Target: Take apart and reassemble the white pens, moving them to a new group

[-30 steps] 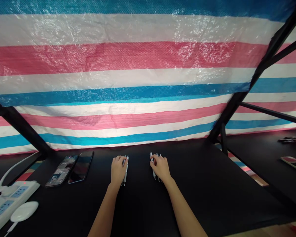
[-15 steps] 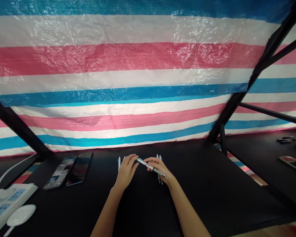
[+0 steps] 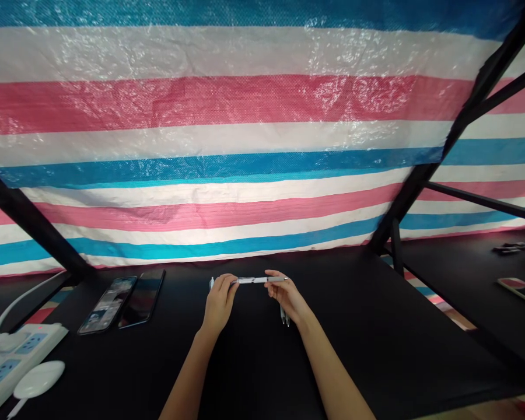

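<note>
A white pen point(image 3: 252, 280) with a grey grip is held level above the black table point(image 3: 254, 361). My left hand point(image 3: 219, 303) pinches its left end between thumb and fingers. At the pen's grey end, my right hand point(image 3: 291, 297) is closed around it with the fingertips. Below my right hand, the tips of other pens point(image 3: 284, 317) show on the table; their upper parts are hidden by the hand. Another white pen point(image 3: 212, 282) lies partly hidden behind my left hand.
Two phones point(image 3: 108, 304) point(image 3: 142, 298) lie at the left, near a white power strip point(image 3: 24, 350) and a round white charger point(image 3: 39, 379). Black metal bars point(image 3: 402, 198) rise at both sides before a striped sheet point(image 3: 227, 216). Another phone point(image 3: 522, 291) lies at the far right.
The pen has turned from slanting down to the right to nearly level. My left hand now grips its left end, and my right hand has shifted slightly. A person's fingers at the far right have left view.
</note>
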`<state>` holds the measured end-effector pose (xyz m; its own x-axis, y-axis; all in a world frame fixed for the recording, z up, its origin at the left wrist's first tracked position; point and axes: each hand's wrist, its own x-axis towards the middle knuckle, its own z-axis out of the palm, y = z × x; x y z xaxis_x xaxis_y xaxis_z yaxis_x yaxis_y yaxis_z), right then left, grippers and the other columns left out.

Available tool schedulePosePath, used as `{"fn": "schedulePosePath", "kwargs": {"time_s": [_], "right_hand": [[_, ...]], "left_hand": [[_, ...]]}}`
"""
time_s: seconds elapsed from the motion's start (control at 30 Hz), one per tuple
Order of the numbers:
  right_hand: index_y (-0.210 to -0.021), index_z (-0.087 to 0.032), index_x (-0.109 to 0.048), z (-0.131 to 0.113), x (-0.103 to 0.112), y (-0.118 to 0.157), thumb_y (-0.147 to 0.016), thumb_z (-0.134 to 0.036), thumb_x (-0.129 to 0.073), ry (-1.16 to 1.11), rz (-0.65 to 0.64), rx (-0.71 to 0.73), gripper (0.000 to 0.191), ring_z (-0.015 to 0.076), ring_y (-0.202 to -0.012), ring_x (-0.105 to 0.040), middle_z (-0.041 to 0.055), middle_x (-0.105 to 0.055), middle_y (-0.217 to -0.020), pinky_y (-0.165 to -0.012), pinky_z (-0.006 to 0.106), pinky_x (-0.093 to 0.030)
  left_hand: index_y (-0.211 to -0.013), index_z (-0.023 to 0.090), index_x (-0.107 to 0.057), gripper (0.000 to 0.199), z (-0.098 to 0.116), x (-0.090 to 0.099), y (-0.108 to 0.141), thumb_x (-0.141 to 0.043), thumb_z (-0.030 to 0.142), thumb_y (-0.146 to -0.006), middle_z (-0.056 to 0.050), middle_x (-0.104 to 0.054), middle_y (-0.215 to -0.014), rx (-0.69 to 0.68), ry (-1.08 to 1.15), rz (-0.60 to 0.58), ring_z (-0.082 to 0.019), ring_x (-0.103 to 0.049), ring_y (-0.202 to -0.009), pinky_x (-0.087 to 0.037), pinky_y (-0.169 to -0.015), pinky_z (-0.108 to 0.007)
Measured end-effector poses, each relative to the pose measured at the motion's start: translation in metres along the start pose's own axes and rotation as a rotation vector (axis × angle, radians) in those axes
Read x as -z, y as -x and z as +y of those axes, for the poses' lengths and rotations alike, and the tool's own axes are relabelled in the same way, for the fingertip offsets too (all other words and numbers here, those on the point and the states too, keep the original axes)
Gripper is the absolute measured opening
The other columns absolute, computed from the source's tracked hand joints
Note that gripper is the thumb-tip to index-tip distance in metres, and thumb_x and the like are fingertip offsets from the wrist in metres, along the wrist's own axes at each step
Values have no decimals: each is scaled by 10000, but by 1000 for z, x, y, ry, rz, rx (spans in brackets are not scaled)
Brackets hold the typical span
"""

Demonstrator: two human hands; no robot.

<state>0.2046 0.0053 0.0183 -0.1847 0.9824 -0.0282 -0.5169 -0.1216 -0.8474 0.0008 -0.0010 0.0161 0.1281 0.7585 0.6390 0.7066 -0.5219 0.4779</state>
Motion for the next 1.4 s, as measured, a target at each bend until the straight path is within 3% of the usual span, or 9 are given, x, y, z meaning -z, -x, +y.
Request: {"fn": "schedulePosePath", "kwargs": {"time_s": [0.23,0.4,0.6,0.87,1.17,1.4], "right_hand": [[-915,-190,-687,-2,2,-2,-637,-316,-744,-37,40,80,310,89,-523,-465,-1,-628,-660,-535,231,-376],[-860,-165,-690,-1,2,-4,-651,-456,-737,-3,100,92,361,78,-493,-445,-4,-594,-598,-492,216,-346],[-801,-166,-666,-2,4,-6,-644,-520,-724,16,208,131,391,87,-454,-432,-14,-567,-554,-460,231,-339],[-791,-159,-666,1,4,-8,-644,-546,-711,70,196,104,417,88,-439,-448,3,-608,-562,-460,233,-338],[-778,-161,-652,7,2,-8,-627,-566,-715,140,153,114,437,99,-461,-492,32,-663,-601,-503,235,-366],[-765,-181,-632,5,-5,-4,-668,-596,-673,242,117,198,429,135,-520,-540,38,-665,-614,-567,272,-411]], "left_hand": [[-926,207,-570,215,-1,2,0,-383,313,-925,-64,-597,-956,48,12,43,-182,-567,-925,-470,-835,-330],[-921,200,-574,212,-1,2,1,-395,314,-922,-64,-596,-951,52,10,44,-182,-567,-914,-466,-845,-334],[-956,212,-583,206,2,1,0,-411,317,-915,-60,-603,-970,18,25,-24,-180,-579,-918,-468,-836,-324],[-1045,224,-575,227,7,2,0,-417,315,-910,-69,-598,-1041,13,40,-118,-190,-582,-945,-466,-831,-340],[-871,210,-555,239,8,2,-1,-351,323,-921,-31,-589,-835,70,63,-187,-168,-557,-778,-441,-727,-312],[-649,206,-449,358,7,0,-1,-314,426,-895,46,-433,-545,313,282,-256,-122,-444,-529,-364,-555,-254]]}}
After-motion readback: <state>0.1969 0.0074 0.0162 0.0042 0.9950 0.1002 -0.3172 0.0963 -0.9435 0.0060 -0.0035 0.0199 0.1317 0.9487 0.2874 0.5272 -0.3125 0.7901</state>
